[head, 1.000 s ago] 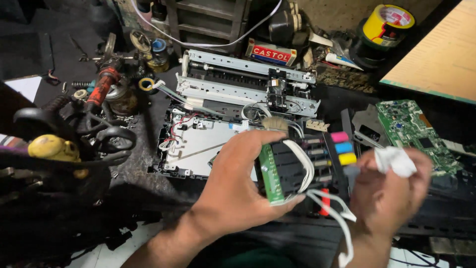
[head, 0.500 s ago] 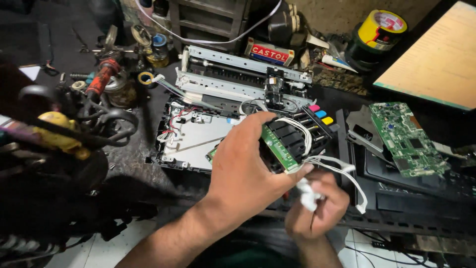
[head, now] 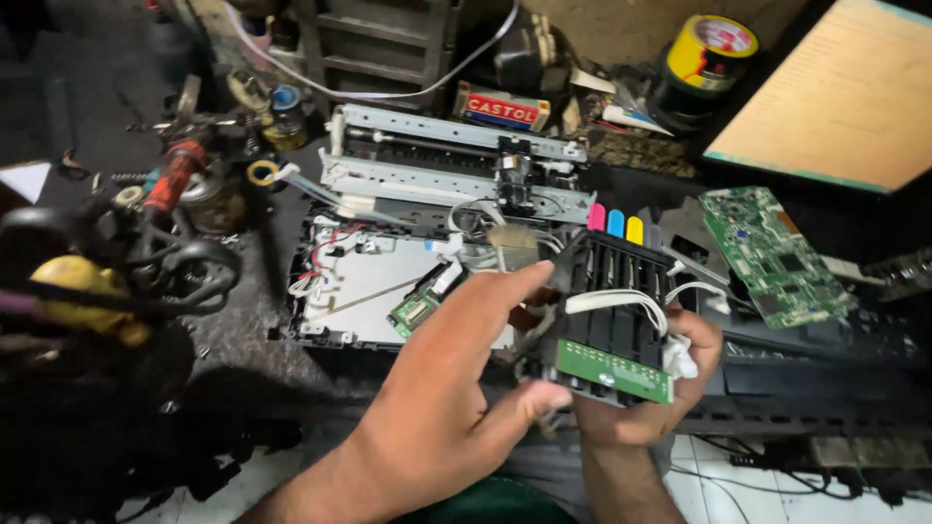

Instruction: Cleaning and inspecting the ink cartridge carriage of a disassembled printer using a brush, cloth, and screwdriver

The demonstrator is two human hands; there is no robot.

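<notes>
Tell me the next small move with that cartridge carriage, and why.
Probably steady the carriage with the left hand and wipe with the white wad. The right hand cups the carriage from below with the wad pressed beside its green board.

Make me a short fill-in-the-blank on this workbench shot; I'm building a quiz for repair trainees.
1. The black ink cartridge carriage is held by ____ hands.
2. The small board on the carriage's near edge is ____ in colour.
3. Its coloured tabs run pink, blue, then ____.
4. The loose green circuit board lies to the carriage's ____.

Missing words: both; green; yellow; right
</notes>
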